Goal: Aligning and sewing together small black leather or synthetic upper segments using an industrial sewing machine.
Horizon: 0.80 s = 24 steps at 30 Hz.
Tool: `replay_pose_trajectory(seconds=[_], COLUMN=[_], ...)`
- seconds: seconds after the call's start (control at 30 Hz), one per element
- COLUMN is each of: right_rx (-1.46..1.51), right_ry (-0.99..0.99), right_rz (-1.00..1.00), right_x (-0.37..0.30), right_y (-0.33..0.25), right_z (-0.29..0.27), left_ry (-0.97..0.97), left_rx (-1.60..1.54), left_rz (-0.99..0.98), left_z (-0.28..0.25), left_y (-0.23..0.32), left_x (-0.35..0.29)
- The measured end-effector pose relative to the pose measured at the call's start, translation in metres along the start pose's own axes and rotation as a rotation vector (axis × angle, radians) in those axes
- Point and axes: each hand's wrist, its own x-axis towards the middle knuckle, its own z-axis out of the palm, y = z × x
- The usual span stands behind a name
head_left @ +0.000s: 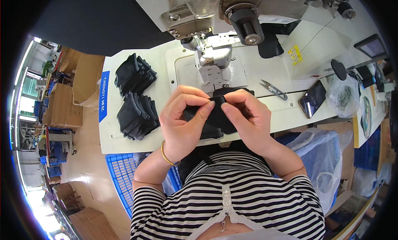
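Observation:
Between my two hands is a piece of black fabric point(217, 112), held up near the table's front edge. My left hand point(181, 115) pinches its upper left edge between thumb and forefinger. On the other side my right hand point(250, 122) pinches the upper right edge the same way, the fingertips of both hands close together. More black fabric lies behind and under them, partly hidden. Just beyond my hands stands the sewing machine point(215, 64), its needle area above a metal plate. Two piles of black fabric pieces point(134, 76) point(138, 115) lie to the left on the white table.
Right of the machine lie thread snips point(273, 90), a phone point(313, 100) and a clear bag of thread point(343, 97). A blue plastic basket point(121, 167) stands below the table's left front, a white plastic bag point(321, 157) below its right. Cardboard boxes point(64, 105) stand farther left.

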Motion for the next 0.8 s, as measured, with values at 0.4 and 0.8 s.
replay_pose_trajectory(seconds=[0.4,0.8], right_rx=[-0.123,-0.035], right_ry=[0.004,0.047], right_rz=[-0.047,-0.014], right_x=[0.003,0.003], right_y=[0.001,0.001], right_z=[-0.002,0.004], left_ry=[-0.066,-0.019], left_rx=[-0.041,-0.047], left_rz=[-0.127,-0.096], left_z=[0.001,-0.002], left_y=[0.004,0.002], left_x=[0.006,0.008])
